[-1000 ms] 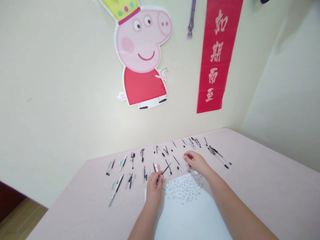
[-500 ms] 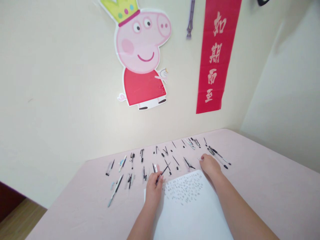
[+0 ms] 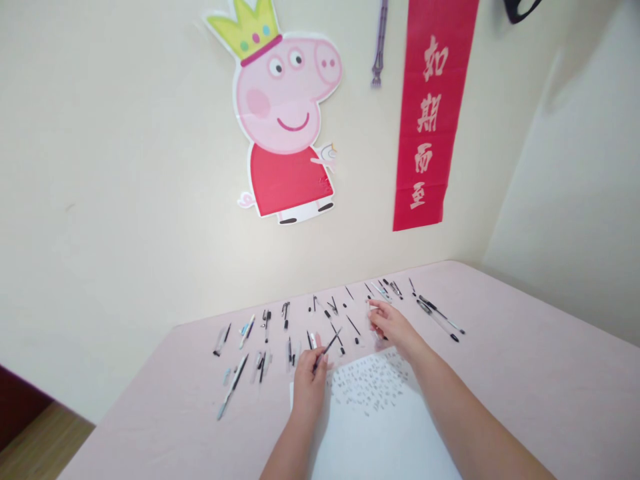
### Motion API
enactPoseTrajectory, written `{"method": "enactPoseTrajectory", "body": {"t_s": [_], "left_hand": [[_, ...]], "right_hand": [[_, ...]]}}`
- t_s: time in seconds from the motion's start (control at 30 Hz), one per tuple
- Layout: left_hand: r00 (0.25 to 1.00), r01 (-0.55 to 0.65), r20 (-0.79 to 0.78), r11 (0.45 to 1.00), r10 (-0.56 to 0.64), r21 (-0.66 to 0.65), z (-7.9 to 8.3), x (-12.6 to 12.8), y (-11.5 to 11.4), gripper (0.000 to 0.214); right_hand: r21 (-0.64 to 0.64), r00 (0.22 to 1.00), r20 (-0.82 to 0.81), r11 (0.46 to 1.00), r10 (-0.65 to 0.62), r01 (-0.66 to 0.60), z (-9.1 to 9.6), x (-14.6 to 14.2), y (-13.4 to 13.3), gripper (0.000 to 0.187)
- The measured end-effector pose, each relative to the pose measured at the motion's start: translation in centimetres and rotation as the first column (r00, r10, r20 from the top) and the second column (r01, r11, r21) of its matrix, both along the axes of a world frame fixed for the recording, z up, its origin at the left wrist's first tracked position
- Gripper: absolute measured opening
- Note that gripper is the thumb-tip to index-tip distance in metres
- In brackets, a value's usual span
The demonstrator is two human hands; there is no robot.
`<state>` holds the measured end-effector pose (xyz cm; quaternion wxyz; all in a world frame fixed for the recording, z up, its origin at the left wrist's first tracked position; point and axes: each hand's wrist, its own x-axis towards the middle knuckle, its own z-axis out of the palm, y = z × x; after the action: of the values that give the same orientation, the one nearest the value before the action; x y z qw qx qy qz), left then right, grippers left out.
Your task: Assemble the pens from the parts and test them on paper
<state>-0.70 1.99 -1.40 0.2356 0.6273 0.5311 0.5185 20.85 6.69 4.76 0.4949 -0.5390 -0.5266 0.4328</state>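
Observation:
My left hand (image 3: 309,380) is closed around a slim dark pen (image 3: 333,341) that points up to the right, above the top left corner of a white paper sheet (image 3: 380,440). Rows of small dark marks cover the sheet's upper part. Beyond the sheet's top edge, my right hand (image 3: 393,325) has its fingers pinched on a small, pale, see-through piece (image 3: 371,315), which looks like a pen part. Underneath that hand, parts on the table are partly hidden. Just beyond my left hand lie a pink pen part (image 3: 318,340) and a black refill (image 3: 337,330).
Taken-apart pens, with refills, caps and clear barrels, lie in two rows across the pink table (image 3: 165,400). Two long black pens (image 3: 440,317) rest at the right, and a grey-and-black pen (image 3: 233,387) at the left. Behind stands a wall with a pig cutout (image 3: 290,177) and red banner (image 3: 430,133).
My right hand has moved left, from beside the long black pens to above the sheet's top edge, carrying the pale piece. My left hand stays with the pen. The view has tilted slightly up.

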Motion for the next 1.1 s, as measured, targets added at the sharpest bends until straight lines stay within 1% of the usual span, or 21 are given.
{"method": "enactPoseTrajectory", "body": {"t_s": [0.03, 0.07, 0.13, 0.2, 0.37, 0.53, 0.7, 0.87, 1.1], "left_hand": [[1.000, 0.003, 0.000, 1.000, -0.003, -0.003, -0.1, 0.0, 0.0, 0.021], [1.000, 0.007, 0.002, 1.000, -0.007, -0.005, -0.1, -0.1, 0.1, 0.021], [1.000, 0.012, 0.009, 1.000, -0.011, -0.004, -0.2, -0.1, 0.1, 0.022], [1.000, 0.006, 0.008, 1.000, -0.006, 0.002, -0.2, -0.1, 0.2, 0.022], [1.000, 0.003, 0.012, 1.000, -0.003, 0.003, -0.2, 0.1, 0.1, 0.021], [1.000, 0.004, 0.012, 1.000, -0.004, 0.012, -0.2, 0.1, 0.1, 0.021], [1.000, 0.000, 0.004, 1.000, 0.000, 0.012, 0.0, 0.1, 0.1, 0.021], [1.000, 0.001, 0.000, 1.000, -0.001, 0.018, 0.3, 0.2, -0.1, 0.021], [0.999, -0.002, -0.043, 1.000, 0.003, 0.023, 0.2, 0.1, -0.1, 0.020]], "right_hand": [[0.011, 0.994, -0.098, 0.999, 0.050, -0.049, 0.4, -0.8, -0.4, 0.040], [0.028, 0.983, -0.166, 0.997, 0.076, -0.072, 0.7, -1.5, -0.7, 0.038], [0.056, 0.963, -0.250, 0.994, 0.102, -0.091, 1.2, -2.5, -1.2, 0.032], [0.066, 0.951, -0.293, 0.994, 0.100, -0.084, 1.4, -2.9, -1.5, 0.029], [0.056, 0.934, -0.347, 0.996, 0.083, -0.068, 1.5, -3.2, -1.7, 0.031], [0.060, 0.929, -0.360, 0.996, 0.082, -0.065, 1.2, -3.4, -1.6, 0.034], [0.054, 0.940, -0.331, 0.996, 0.082, -0.068, 1.0, -3.5, -1.5, 0.035], [0.074, 0.952, -0.282, 0.992, 0.117, -0.100, 0.9, -3.8, -1.7, 0.034], [0.093, 0.963, -0.206, 0.983, 0.172, -0.156, 0.6, -4.2, -1.9, 0.029]]}}
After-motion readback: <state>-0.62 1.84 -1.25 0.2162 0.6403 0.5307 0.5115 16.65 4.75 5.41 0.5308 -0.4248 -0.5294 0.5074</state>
